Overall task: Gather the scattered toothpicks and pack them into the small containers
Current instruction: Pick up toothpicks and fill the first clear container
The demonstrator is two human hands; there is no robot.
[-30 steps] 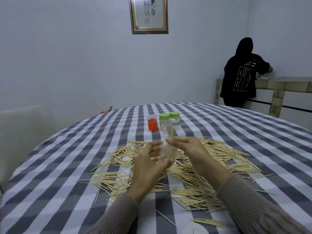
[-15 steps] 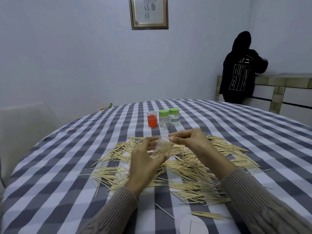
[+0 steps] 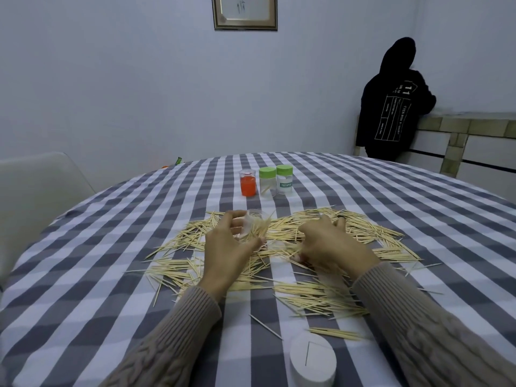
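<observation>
Since a second ago the right hand (image 3: 332, 244) has dropped from the clear container (image 3: 252, 226) down onto the scattered toothpicks (image 3: 321, 297), and the view has tipped lower. Its fingers are curled into the pile, seemingly raking up a bunch, though whether they pinch any yet cannot be told. The left hand (image 3: 227, 247) holds the clear container just above the tabletop (image 3: 83, 275), fingers and thumb wrapped round it, with a sheaf of toothpicks sticking out of its mouth.

My reading is that one container is part-filled and the step in hand is fetching the next bunch. That move calls for lining the sticks up parallel before feeding them in, since crossed ones would jam at the mouth.

Farther back stand an orange-filled container (image 3: 247, 182) and two green-lidded containers (image 3: 276, 180), close together. The right one bears a green label that seems to read "TOOTHPICK". A person in a dark hooded top (image 3: 391, 107) stands near the wall; the back print includes "11", the rest too small to read.
</observation>
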